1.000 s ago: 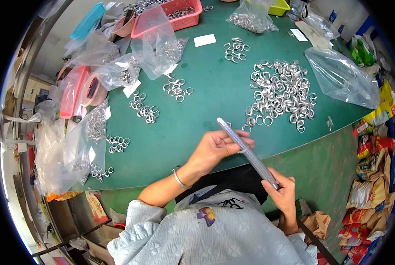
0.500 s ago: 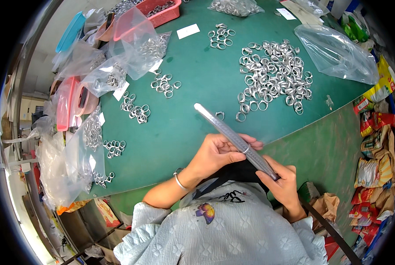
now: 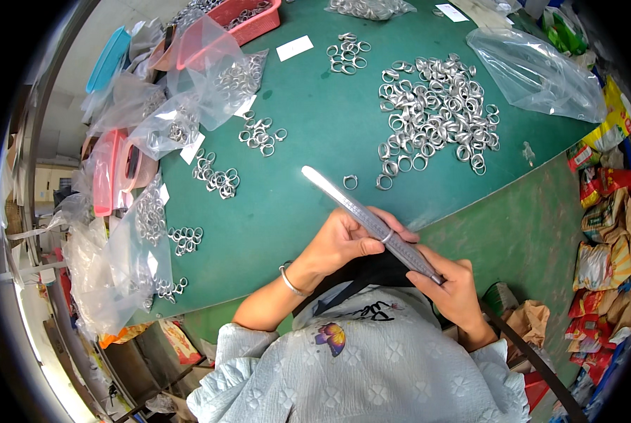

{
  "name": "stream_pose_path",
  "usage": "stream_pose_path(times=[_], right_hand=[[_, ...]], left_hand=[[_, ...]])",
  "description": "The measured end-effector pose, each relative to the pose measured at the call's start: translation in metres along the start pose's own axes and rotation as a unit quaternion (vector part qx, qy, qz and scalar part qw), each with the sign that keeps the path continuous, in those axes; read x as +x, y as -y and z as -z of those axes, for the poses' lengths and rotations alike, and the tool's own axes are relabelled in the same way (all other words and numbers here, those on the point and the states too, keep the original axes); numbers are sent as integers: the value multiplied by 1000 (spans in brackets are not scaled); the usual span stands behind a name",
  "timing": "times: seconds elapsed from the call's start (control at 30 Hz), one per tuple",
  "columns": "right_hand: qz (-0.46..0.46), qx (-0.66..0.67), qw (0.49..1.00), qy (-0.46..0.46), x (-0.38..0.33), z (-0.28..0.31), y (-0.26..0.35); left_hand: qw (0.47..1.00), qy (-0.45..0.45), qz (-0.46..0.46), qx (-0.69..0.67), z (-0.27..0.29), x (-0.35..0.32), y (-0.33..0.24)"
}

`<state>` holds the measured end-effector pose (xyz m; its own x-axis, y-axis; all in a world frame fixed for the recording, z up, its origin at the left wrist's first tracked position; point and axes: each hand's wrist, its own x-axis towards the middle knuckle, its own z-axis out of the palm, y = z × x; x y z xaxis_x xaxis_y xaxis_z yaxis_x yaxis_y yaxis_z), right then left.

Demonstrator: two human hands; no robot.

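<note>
A tapered grey metal ring mandrel (image 3: pixel 343 201) slants in front of my body, its narrow tip pointing to the far left. Around its thicker part sits a silver ring (image 3: pixel 387 237). My left hand (image 3: pixel 349 241) is closed about the mandrel's middle, thumb and fingertips right at that ring. My right hand (image 3: pixel 451 287) grips the thick lower end. Beyond the mandrel, a single loose ring (image 3: pixel 350 182) lies on the green tabletop (image 3: pixel 294 204). A large heap of silver rings (image 3: pixel 439 109) spreads to its far right.
Smaller ring groups (image 3: pixel 262 135) lie left of centre, others (image 3: pixel 346 53) farther back. Clear bags of rings (image 3: pixel 181 127), pink baskets (image 3: pixel 255 27) and a blue tray (image 3: pixel 109 60) crowd the left and far side. An unfilled-looking plastic bag (image 3: pixel 537 74) rests at right; packages (image 3: pixel 597 264) stand beyond the table edge.
The mandrel has shifted slightly left with both hands still on it. The single loose ring, partly covered before, now shows fully beside it. The view has moved a little.
</note>
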<state>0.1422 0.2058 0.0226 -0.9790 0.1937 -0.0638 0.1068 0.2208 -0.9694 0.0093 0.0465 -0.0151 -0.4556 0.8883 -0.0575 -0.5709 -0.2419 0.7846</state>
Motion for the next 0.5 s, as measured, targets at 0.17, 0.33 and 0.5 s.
stream_pose_path(times=[0.17,0.33,0.5], right_hand=[[-20,21,999,-23,2,-1,4],[-11,-6,1000,11,4,4,4],[-18,-23,1000,-3,5,2,-1]], left_hand=[[998,-53,21,-24,-8,3,-3],[998,-65,-4,3,-6,3,1],[994,-92,-45,39,-3,3,8]])
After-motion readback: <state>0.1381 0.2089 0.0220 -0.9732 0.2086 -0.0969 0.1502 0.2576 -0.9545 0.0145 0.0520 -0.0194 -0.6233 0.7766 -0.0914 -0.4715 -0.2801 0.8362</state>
